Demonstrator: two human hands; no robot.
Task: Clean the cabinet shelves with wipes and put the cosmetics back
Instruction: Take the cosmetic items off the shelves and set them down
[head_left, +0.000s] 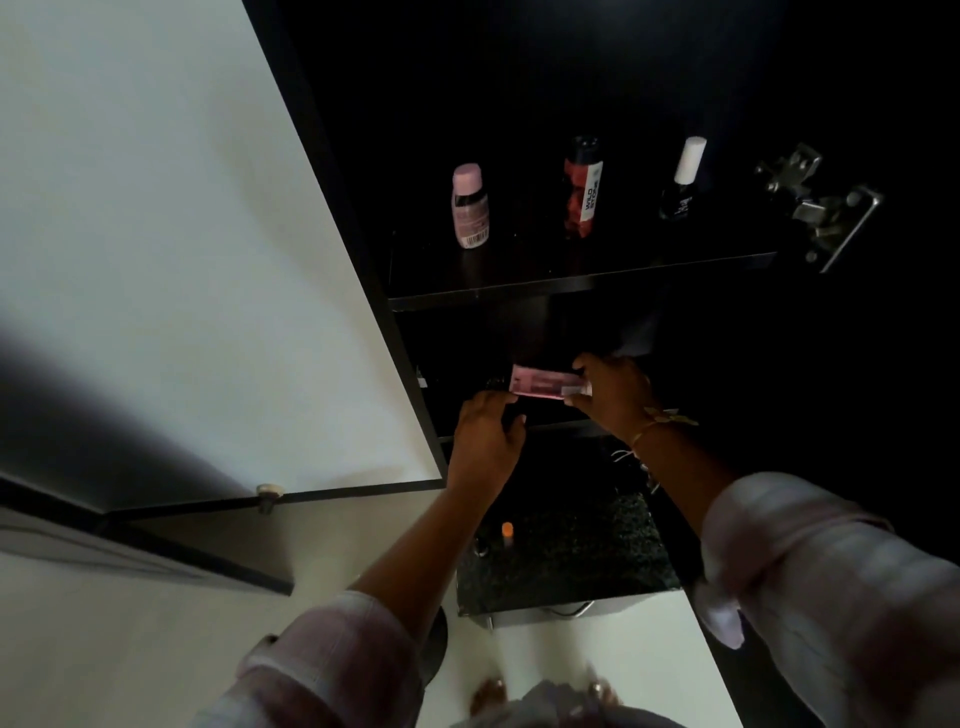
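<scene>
My right hand (613, 395) pinches the pink packet (540, 388), left hand (485, 441) curled at its other end, grip unclear; above: pink bottle (470, 208), red bottle (583, 187), white-capped bottle (683, 179) on shelf (571, 283).

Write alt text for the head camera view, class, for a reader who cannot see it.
A person's right hand pinches the right end of a pink packet at a dark cabinet's lower shelf, while the left hand touches its left end. Three bottles stand on the upper shelf.
</scene>
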